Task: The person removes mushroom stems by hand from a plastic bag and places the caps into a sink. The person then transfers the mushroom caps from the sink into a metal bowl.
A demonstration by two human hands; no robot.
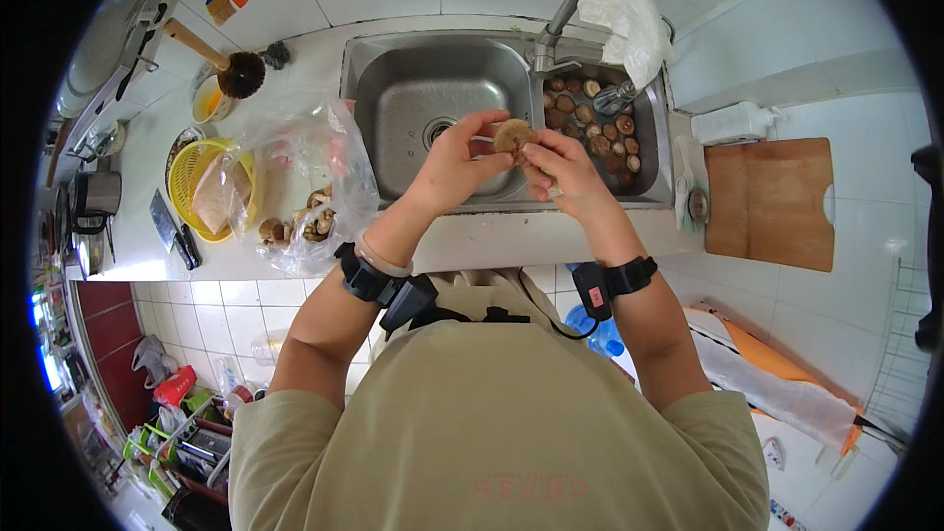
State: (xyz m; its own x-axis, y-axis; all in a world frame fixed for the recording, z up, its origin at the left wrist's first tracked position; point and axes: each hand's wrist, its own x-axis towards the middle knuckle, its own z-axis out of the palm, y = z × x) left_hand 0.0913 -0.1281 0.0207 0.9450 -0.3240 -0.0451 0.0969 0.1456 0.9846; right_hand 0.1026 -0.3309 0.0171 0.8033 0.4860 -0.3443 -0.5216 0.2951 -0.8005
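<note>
Between both hands, over the divider of the stainless steel double sink (398, 74), is a brown mushroom (512, 136). My left hand (451, 166) grips its cap from the left with thumb and fingers. The fingertips of my right hand (566, 171) pinch its right side. A small pale piece (554, 192), perhaps a stem, shows beneath my right fingers. Several brown mushroom caps (583, 113) sit in the right basin, apparently in water. On the counter to the left, a clear plastic bag (346, 155) lies around more mushrooms (317, 217).
A cleaver (166, 220) and a black-handled knife (189, 247) lie beside a yellow colander (181, 184). The faucet (544, 51) has a white plastic wrap (627, 22) hanging over it. A wooden cutting board (771, 203) leans at the right wall; a brush (240, 75) stands back left.
</note>
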